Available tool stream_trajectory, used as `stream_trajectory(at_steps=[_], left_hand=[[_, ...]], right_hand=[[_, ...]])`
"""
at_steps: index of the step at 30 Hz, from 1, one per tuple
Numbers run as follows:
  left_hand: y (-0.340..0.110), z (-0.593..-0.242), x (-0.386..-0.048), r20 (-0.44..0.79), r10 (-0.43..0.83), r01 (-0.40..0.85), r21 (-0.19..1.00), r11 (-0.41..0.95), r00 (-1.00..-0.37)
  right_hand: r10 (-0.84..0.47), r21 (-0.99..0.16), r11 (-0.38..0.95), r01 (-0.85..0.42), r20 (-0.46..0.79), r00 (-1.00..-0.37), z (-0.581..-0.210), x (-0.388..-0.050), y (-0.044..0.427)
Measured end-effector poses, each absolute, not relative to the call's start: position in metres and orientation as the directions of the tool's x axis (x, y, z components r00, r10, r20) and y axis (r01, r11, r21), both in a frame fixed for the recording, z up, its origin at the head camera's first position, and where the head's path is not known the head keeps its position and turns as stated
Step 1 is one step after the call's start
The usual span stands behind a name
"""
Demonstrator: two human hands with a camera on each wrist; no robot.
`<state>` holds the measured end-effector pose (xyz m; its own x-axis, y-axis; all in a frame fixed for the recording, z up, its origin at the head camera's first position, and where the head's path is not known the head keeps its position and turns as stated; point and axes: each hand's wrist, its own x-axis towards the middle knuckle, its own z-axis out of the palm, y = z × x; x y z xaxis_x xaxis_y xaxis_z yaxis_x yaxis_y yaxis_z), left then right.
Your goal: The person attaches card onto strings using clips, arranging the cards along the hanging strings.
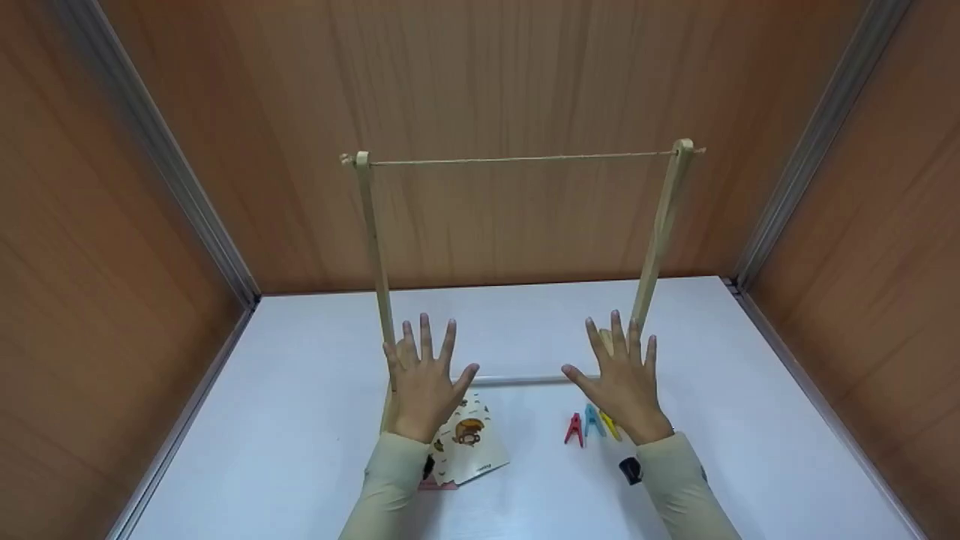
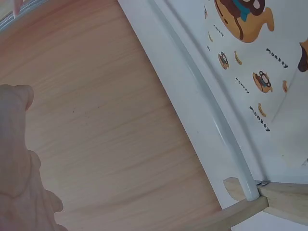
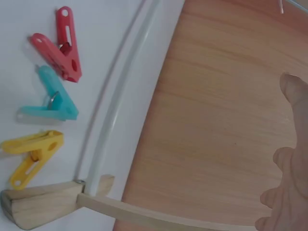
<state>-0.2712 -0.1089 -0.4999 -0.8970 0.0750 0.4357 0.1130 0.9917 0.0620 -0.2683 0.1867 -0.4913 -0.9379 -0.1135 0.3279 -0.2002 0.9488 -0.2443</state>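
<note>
My left hand (image 1: 425, 386) is held up with its fingers spread, holding nothing, in front of the left post of a wooden stand. Below it lie flat white pieces with a monkey print (image 1: 480, 442), partly hidden by the wrist; whether paper or cloth I cannot tell. My right hand (image 1: 622, 382), also spread and holding nothing, is near the right post. Beside it on the table lie a red clothespin (image 3: 62, 45), a blue clothespin (image 3: 53, 98) and a yellow clothespin (image 3: 33, 154). In the wrist views each hand shows only at the edge.
The wooden stand has a left post (image 1: 375, 247) and a right post (image 1: 660, 232), with a string (image 1: 517, 160) tied between their tops. A pale rod (image 2: 211, 101) joins them low down. Wood-patterned panels (image 1: 525, 75) enclose the white table (image 1: 300, 420). A black object (image 1: 631, 470) is beside the right wrist.
</note>
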Motion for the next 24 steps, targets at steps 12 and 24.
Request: stream_trajectory(at_steps=[12, 24], left_hand=[[-0.117, -0.51, -0.261, 0.441, 0.064, 0.123, 0.108, 0.986, -0.895], [-0.125, -0.533, -0.258, 0.388, 0.04, 0.154, 0.268, 0.951, -0.921]], right_hand=[[-0.085, -0.248, 0.952, -0.18, 0.349, -0.933, -0.499, -0.261, 0.2], [-0.017, -0.411, 0.894, -0.175, 0.36, -0.933, -0.511, -0.255, 0.219]])
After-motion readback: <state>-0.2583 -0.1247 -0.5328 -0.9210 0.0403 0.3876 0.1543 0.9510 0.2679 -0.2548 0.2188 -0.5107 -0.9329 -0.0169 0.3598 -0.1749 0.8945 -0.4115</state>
